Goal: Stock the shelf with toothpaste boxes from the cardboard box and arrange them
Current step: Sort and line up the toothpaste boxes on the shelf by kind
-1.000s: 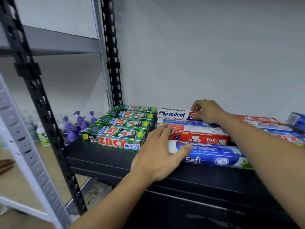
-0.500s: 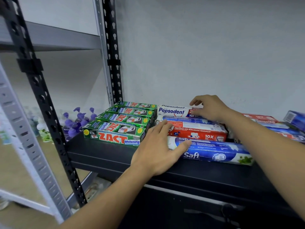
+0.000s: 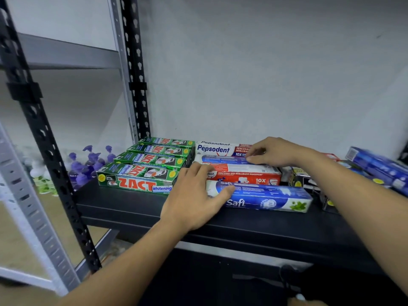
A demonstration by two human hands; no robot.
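Left fingers [image 3: 196,173], spread flat, brace the front Safi box [image 3: 265,197] at frame centre. Right fingers [image 3: 256,159], bent, have dropped from the Pepsodent box [image 3: 216,149] onto the rear Safi box [image 3: 220,159]; whether they pinch it is unclear. This looks like squaring the rows on the shelf [image 3: 132,206].

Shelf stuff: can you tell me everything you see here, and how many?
Zact boxes: 4, green, left, in a row going back.
Pepsodent boxes: 2, red-white, middle.
Safi boxes: 2, blue, middle, one in front.
Other boxes: blurry, blue and black, right.
Bottles: several, purple, far left background.
Shelf: 1, black.
Left hand: flat on middle boxes' left ends.
Right hand: fingers touching back Safi box.
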